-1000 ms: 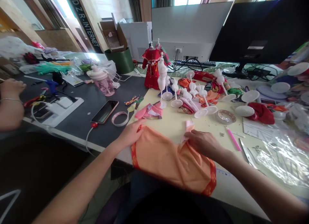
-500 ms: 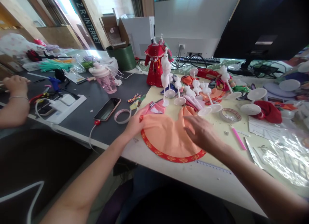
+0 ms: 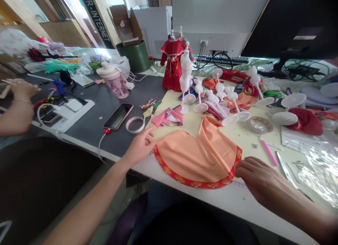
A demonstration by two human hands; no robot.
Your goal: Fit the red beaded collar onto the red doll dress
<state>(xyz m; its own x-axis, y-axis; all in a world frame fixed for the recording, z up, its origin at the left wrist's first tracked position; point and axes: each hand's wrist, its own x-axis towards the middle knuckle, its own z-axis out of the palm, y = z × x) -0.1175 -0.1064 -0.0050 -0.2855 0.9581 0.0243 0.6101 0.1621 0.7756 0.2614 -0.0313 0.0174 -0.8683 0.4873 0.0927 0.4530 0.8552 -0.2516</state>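
A half-round piece of peach fabric [image 3: 190, 153] with a red, gold-flowered trim along its curved edge lies at the front of the table, with a raised fold on its right side. My right hand [image 3: 257, 176] pinches the trim at the right edge. At the opposite end, my left hand [image 3: 141, 144] rests beside the fabric's left corner, fingers apart and holding nothing. Just beyond the fabric is a small pink cloth piece [image 3: 169, 116]. A ruler [image 3: 240, 185] shows partly from under the fabric near my right hand.
White doll stands [image 3: 200, 107] and coloured cloth crowd the back, by a red doll dress [image 3: 171, 75]. Scissors [image 3: 286, 169], a pink pen [image 3: 269, 151] and a tape roll [image 3: 260, 125] lie right. Left are a phone [image 3: 118, 116], another tape roll [image 3: 135, 125] and another person's hand [image 3: 23, 90].
My right hand has moved from the fabric's upper fold to its right trim, and that side has spread rightward. My left hand has let go of the left corner.
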